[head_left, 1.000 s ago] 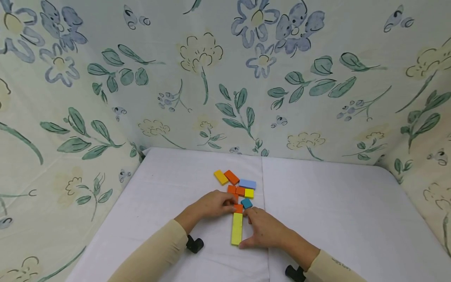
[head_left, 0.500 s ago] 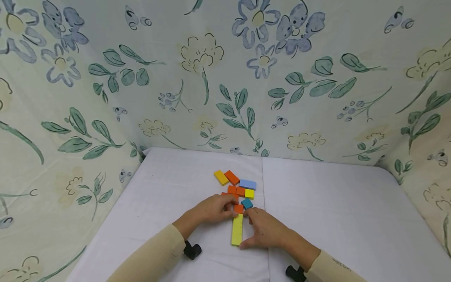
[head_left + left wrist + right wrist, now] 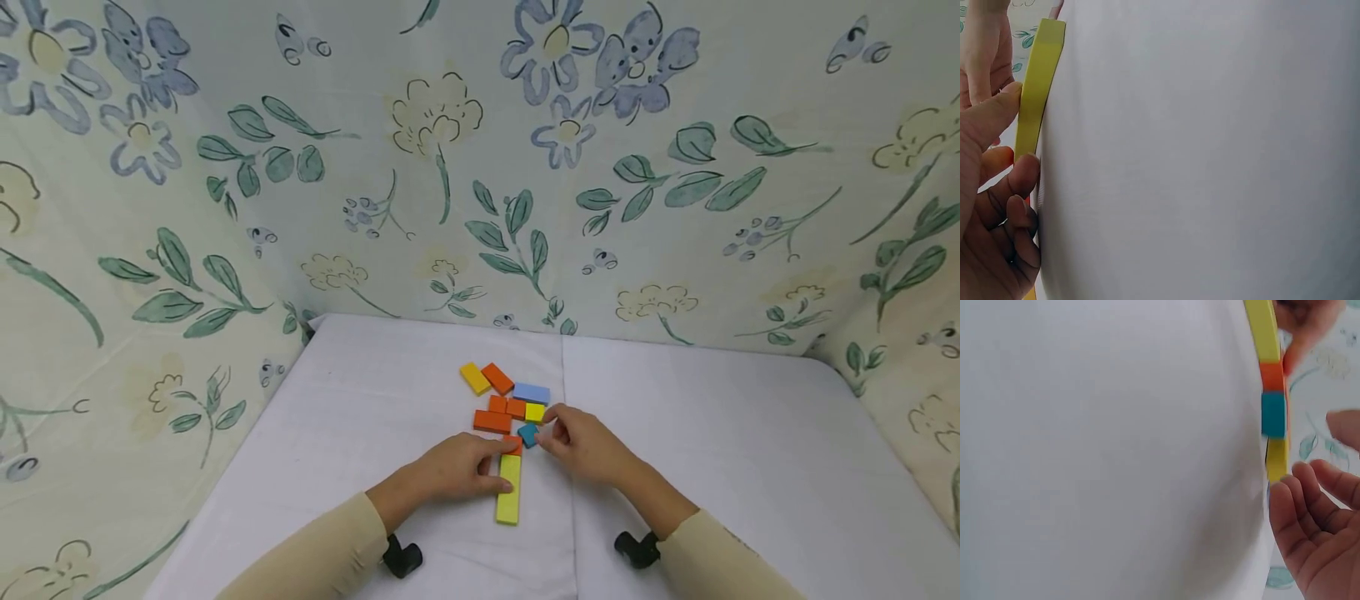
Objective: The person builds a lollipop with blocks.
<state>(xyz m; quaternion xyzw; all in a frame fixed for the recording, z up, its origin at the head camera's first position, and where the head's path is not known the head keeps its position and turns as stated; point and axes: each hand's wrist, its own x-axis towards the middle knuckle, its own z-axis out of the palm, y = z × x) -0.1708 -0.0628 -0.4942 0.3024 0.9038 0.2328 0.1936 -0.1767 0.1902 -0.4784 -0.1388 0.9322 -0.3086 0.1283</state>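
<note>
In the head view, a long yellow block (image 3: pixel 508 507) lies lengthwise on the white cloth, with a small orange block (image 3: pixel 513 450) at its far end. My left hand (image 3: pixel 456 471) rests on both: its index finger lies over the orange block and its thumb is on the yellow one. A tilted teal block (image 3: pixel 528 435) sits just right of the orange block. My right hand (image 3: pixel 588 450) is beside it, thumb at the teal block's edge and fingertips near a small yellow block (image 3: pixel 535 412). The right wrist view shows thumb and fingers (image 3: pixel 1291 494) apart, nothing held.
Further back lie two small orange blocks (image 3: pixel 507 407), an orange rectangular block (image 3: pixel 492 421), a light blue block (image 3: pixel 532 392), a yellow block (image 3: pixel 474 379) and a tilted orange block (image 3: pixel 497 378). A floral curtain (image 3: pixel 420 208) hangs behind the table.
My right hand has left the long yellow block's side and moved away from me to the teal block. My left hand has shifted slightly towards me, uncovering the orange rectangular block.
</note>
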